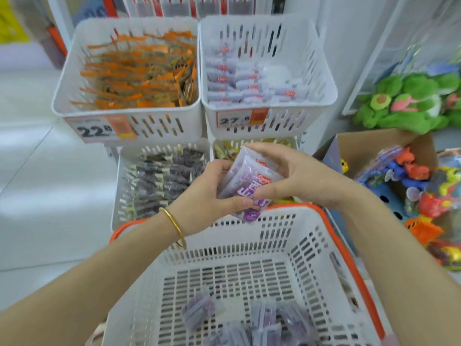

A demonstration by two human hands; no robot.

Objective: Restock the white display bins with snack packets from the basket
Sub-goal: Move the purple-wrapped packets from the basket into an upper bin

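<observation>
I see left hand and right hand both grasping one small stack of purple snack packets | stack sits above far rim of basket | loose packets lie on basket floor | upper-right white bin holds similar packets

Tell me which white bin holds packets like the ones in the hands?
The upper right bin, tagged 27: pale purple packets with red logos. The others hold orange, dark or yellow ones.

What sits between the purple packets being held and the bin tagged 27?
In the head view, a lower white bin of yellow packets lies between the purple packets and the 27 bin.
</observation>
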